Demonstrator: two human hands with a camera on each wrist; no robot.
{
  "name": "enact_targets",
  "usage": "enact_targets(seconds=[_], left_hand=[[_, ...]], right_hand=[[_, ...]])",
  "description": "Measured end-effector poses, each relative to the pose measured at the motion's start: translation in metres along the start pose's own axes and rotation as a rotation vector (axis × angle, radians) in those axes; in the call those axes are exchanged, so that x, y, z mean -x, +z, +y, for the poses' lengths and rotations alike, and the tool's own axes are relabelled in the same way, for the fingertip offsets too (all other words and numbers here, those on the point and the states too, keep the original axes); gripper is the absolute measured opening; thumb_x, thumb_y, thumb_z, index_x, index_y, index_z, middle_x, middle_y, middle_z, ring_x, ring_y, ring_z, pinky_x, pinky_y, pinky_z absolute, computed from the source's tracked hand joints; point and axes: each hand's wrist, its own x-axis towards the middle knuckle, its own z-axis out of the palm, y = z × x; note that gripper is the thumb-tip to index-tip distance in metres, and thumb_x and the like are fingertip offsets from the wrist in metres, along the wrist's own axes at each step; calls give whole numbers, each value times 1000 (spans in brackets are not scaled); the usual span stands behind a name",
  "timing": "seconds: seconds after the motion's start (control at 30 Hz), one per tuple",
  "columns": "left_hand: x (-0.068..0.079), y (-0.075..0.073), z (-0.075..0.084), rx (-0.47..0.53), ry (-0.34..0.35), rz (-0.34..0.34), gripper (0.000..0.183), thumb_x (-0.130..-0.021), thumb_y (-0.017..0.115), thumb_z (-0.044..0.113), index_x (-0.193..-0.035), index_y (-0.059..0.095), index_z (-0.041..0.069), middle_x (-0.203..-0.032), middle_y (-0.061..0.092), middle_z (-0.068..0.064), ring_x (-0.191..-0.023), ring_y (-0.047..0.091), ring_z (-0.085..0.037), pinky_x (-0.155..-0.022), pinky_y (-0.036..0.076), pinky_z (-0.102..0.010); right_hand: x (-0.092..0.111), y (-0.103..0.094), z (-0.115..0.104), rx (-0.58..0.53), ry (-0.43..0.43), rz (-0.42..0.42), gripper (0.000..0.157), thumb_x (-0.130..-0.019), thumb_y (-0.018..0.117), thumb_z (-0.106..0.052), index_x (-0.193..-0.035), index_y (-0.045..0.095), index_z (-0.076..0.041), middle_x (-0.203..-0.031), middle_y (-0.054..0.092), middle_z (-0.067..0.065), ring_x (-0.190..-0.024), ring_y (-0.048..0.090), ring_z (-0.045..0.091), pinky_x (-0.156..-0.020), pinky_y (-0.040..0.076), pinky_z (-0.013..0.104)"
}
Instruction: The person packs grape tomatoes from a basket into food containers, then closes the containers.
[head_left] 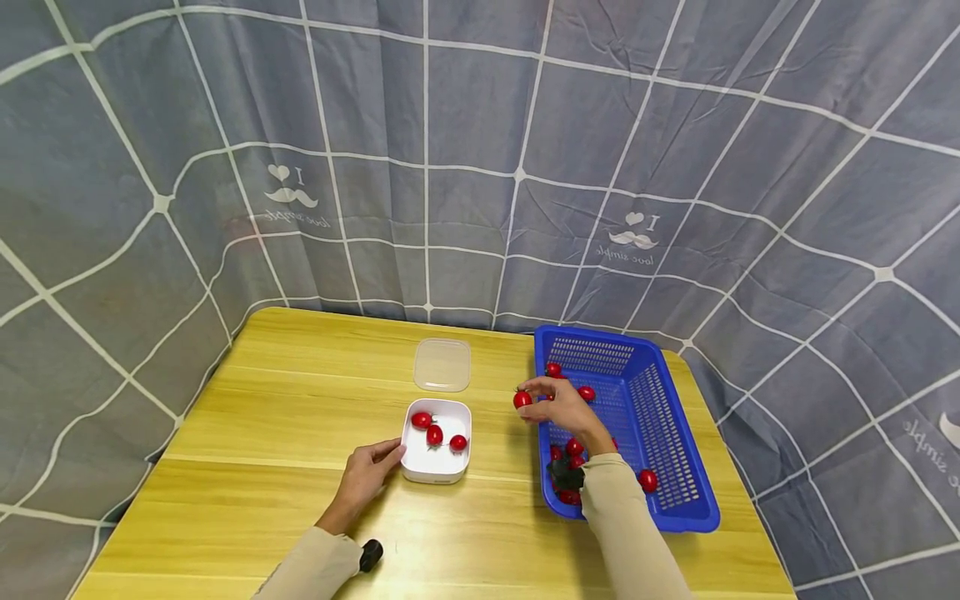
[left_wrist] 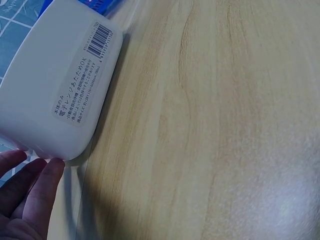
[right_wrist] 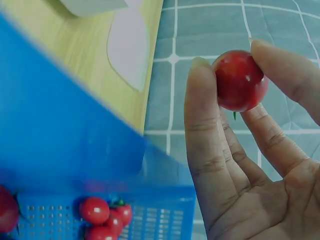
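Between thumb and fingers, my right hand pinches a red cherry tomato, with a bit of green stem showing in the right wrist view. That hand is over the left rim of a blue plastic basket, which holds several more tomatoes. My left hand touches the left side of a white square container with its fingertips. Inside the container lie 3 tomatoes. The left wrist view shows the container's side with a printed label.
A translucent lid lies flat on the wooden table, behind the white container. A grey curtain with white grid lines hangs around the back and sides of the table. The basket stands to the right of the container.
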Motion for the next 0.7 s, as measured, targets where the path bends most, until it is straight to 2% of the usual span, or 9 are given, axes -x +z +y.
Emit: enact_targets(seconds=[0.2, 0.37, 0.7], left_hand=[[2, -1, 2, 6, -10, -3, 37, -95, 63, 17, -122, 62, -7, -120, 64, -21, -89, 59, -15, -60, 49, -19], [2, -1, 2, 6, -5, -3, 36, -95, 63, 17, -122, 63, -7, -121, 64, -21, -91, 60, -13, -64, 51, -18], [0, -1, 1, 15, -3, 0, 35, -95, 63, 16, -121, 64, -7, -118, 65, -20, -84, 57, -13, -58, 45, -17]], right_hand=[[-8, 15, -1, -8, 4, -21, 42, -82, 71, 4, -120, 56, 12, -108, 60, 23, -79, 66, 20, -83, 56, 52], [-14, 25, -2, -18, 7, -33, 43, -81, 71, 6, -120, 55, 14, -107, 60, 25, -79, 66, 18, -79, 60, 43], [-23, 45, -3, -13, 18, -9, 39, -78, 71, 8, -116, 60, 10, -102, 62, 20, -79, 65, 17, -75, 61, 35]])
